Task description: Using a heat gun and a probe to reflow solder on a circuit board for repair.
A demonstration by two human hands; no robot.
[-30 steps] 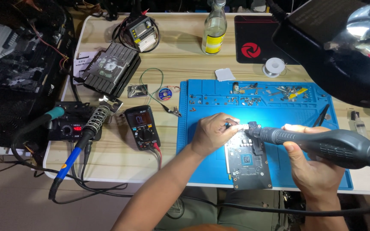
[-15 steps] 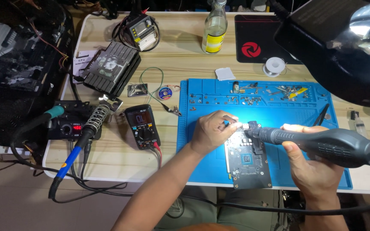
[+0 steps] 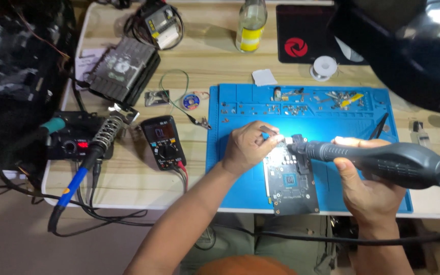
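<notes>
On the blue silicone work mat [image 3: 240,178] that covers the right half of the pale wooden tabletop [image 3: 204,56], a dark rectangular circuit board [image 3: 291,186] lies flat, its near edge reaching past the mat's front rim. The left hand [image 3: 248,147] rests at the board's upper left corner, fingers curled and pinched together on a small metallic tool, too small to identify, that touches the board's top edge. The right hand [image 3: 367,191] is wrapped firmly around a thick dark grey hot-air handpiece [image 3: 383,159], held level with its nozzle just above the board's upper right part, close beside the left fingertips. Left of the mat stand a black digital multimeter [image 3: 164,141] with red and black leads and a soldering iron with a blue handle [image 3: 85,170] in its coiled holder.
</notes>
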